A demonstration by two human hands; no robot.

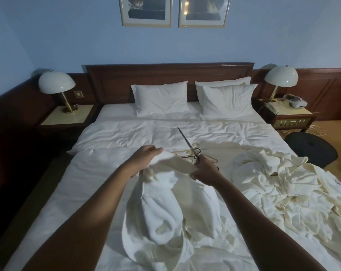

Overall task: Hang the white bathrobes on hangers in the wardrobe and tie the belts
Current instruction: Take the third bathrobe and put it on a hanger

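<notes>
Holding one white bathrobe [165, 216] up over the bed [83, 192], the person is working at its collar end. The left hand [144, 161] is gripping the bunched shoulder cloth, fingers curled into it, while the right hand [203, 173] is pinching the other side of the collar together with a hanger [193, 153] whose metal rod is pointing up and away towards the pillows [161, 100]. The robe's length is hanging down towards the person, so the hanger lies just beyond the collar and nearer the right hand. A second bathrobe [283, 184] is lying crumpled to the right, apart. No wardrobe is showing.
</notes>
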